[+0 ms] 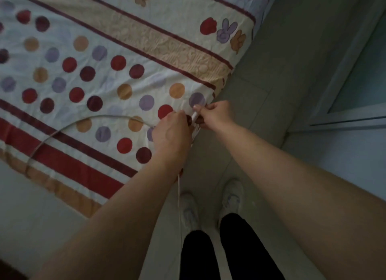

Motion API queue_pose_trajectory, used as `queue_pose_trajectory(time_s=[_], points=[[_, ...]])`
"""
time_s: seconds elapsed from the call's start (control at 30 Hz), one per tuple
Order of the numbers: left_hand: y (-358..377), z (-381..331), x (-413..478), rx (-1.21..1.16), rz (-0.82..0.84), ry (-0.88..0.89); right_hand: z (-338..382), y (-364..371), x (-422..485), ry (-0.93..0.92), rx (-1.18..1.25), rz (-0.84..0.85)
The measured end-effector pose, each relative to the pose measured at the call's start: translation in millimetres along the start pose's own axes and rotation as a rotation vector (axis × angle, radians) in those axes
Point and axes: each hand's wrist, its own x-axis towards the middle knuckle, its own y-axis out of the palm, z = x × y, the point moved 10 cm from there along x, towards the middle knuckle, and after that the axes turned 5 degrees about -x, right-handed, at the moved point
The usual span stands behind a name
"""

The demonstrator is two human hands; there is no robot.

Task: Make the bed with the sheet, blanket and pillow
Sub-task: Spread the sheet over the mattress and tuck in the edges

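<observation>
Now: the patterned sheet (129, 75) is covering the mattress across the whole upper left of the frame. It is lying flat with fine creases, its near edge running diagonally toward the lower left and dropping over the bed's side at centre. Grey floor (261, 81) is filling the right side, with the person's white shoes (231, 196) standing at bottom centre. No blanket or pillow is showing. Both hands are meeting at the bed edge, just right of centre. The left hand (171, 133) is curling knuckles-up over the sheet's edge. A thin white cable (104, 116) is arcing across the sheet from the left margin into this hand and hanging below the wrist, so the hand seems to be gripping it, though the fingertips are hidden. The right hand (216, 114) is pinching a short white stub, likely the cable's end, between thumb and forefinger, with the other fingers folded in. On handling, the sheet is looking thin, light and limp, and is likely to wrinkle if dragged from mid-panel. It is better taken at the hem or corners with both hands, once the cable is off.
</observation>
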Motion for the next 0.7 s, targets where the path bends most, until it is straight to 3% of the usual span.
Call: queue_pose_trajectory(time_s=[0.33, 0.47, 0.7], points=[[16, -9, -13, -0.042, -0.018, 0.009, -6, -26, -19, -0.041, -0.002, -0.141], [11, -1, -23, -0.027, -0.006, -0.004, -5, -20, -31, -0.018, 0.041, -0.098], [10, 79, -77, 0.057, 0.064, -0.123, -23, 26, -80, 0.002, 0.044, -0.011]])
